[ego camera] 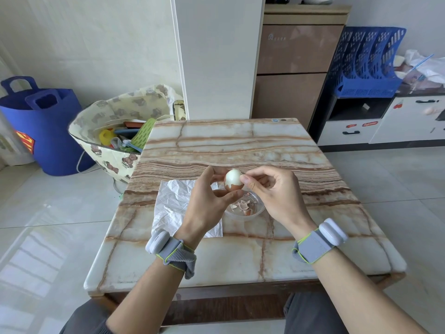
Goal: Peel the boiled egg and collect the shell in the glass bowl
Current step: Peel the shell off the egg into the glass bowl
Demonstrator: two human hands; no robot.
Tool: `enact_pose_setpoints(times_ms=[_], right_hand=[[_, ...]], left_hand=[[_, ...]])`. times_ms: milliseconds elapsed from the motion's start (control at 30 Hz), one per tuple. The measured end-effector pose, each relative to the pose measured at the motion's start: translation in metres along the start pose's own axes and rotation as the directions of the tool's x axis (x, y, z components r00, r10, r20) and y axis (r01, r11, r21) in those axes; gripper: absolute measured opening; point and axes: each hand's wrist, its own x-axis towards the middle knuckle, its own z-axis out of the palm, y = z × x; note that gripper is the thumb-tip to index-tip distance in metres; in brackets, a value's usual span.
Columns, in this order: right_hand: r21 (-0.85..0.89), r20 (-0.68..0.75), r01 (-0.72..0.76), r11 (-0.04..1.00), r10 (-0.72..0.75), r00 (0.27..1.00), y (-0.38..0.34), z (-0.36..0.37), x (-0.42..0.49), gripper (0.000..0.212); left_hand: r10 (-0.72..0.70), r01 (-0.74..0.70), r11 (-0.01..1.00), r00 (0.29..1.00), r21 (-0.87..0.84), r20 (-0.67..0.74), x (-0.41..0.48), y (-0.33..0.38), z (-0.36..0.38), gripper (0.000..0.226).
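Mid-peel. L hand (207, 201) fingers wrap boiled egg (232, 177), top bare; R hand (274, 194) fingers pinch shell (234, 188) at egg's 3 o'clock. Next: ease chip off, drop in glass bowl (257, 209) at 5 o'clock.

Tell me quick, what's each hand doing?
Left hand: closed, holding the egg.
Right hand: closed, pinching the shell on the egg.
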Motion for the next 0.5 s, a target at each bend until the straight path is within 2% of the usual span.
enact_pose_setpoints(times_ms=[267,500], right_hand=[[-0.013,0.010,0.006,1.000,-0.006,1.000,-0.0032,0.0003,-0.0005,0.007],[-0.160,-0.012,0.090,0.983,-0.093,0.996,-0.0066,0.0020,-0.0036,0.016]], left_hand=[[-0.012,0.012,0.999,1.000,0.035,-0.009,-0.0001,0.0044,-0.0002,0.051],[-0.011,0.013,0.997,0.999,0.073,-0.038,-0.0003,0.0061,0.0014,0.049]])
